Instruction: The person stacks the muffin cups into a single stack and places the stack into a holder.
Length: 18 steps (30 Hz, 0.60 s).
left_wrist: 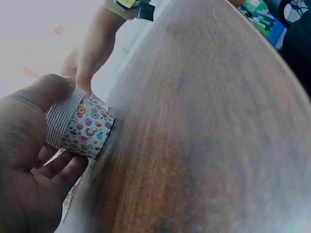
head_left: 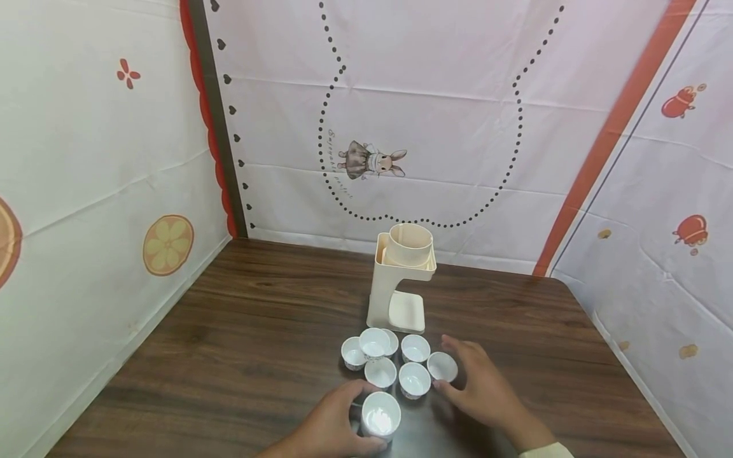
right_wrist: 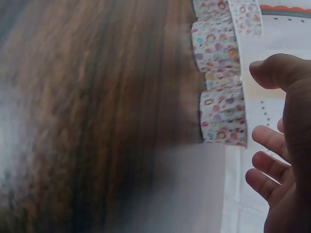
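In the head view the left hand [head_left: 332, 420], just past six o'clock, was curved in a grip, its left fingers [head_left: 357, 386] reaching toward two o'clock and its left thumb [head_left: 371, 445] toward four, while the left wrist [head_left: 286, 447] lay back toward eight. The right hand [head_left: 481, 385], near five o'clock, was loosely spread, its right fingers [head_left: 460, 347] pointing toward eleven and its right thumb [head_left: 450, 390] toward nine. The right forearm [head_left: 525, 431] ran from it toward half past four, and the right wrist view showed those fingers gently bent.
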Available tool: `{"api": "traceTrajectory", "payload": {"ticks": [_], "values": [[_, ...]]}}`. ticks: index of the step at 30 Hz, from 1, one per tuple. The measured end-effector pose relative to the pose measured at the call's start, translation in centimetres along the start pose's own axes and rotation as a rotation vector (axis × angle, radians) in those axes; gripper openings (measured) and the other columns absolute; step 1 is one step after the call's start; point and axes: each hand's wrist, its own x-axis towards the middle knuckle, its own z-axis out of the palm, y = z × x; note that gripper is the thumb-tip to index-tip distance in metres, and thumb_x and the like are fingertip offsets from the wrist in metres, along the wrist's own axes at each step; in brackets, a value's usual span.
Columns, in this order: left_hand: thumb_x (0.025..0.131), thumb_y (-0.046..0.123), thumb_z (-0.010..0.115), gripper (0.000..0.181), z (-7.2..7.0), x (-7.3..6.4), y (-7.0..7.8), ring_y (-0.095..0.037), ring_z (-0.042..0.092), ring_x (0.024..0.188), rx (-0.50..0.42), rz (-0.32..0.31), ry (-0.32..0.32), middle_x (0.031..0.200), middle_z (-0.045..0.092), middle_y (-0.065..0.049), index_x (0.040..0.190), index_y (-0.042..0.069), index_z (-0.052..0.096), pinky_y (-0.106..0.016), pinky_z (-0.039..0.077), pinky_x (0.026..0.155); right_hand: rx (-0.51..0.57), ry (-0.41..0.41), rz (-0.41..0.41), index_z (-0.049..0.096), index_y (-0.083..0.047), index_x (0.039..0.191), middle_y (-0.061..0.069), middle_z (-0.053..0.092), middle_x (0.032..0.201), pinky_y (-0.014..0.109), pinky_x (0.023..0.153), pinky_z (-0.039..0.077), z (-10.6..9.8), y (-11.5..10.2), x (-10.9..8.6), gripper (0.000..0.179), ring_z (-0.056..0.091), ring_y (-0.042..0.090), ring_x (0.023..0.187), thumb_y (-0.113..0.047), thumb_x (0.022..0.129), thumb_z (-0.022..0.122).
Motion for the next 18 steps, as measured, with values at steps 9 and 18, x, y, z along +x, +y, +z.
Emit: {"api": "traceTrajectory", "payload": {"ticks": [9,18], "values": [[0.069,0.032,0.095,0.060,-0.02,-0.07,-0.01,-0.004,0.059,0.097,0.004,0.002,0.009,0.107,0.063,0.016,0.119,0.019,0.065,-0.029,0.050,0.089,-0.006,-0.053,0.058,0.055,-0.006,0.143,0.002,0.067,0.127,0.050,0.098,0.050,0.47,0.35,0.06,0.082,0.056,0.026,0.122,-0.028,0.074,0.092],[0.069,0.031,0.095,0.060,0.08,-0.10,-0.08,-0.003,0.059,0.097,0.017,0.011,0.015,0.108,0.064,0.015,0.119,0.017,0.065,-0.029,0.050,0.089,-0.013,-0.036,0.079,0.056,-0.008,0.142,0.000,0.068,0.123,0.050,0.095,0.051,0.71,0.62,-0.04,0.079,0.058,0.026,0.117,-0.029,0.075,0.092]]}}
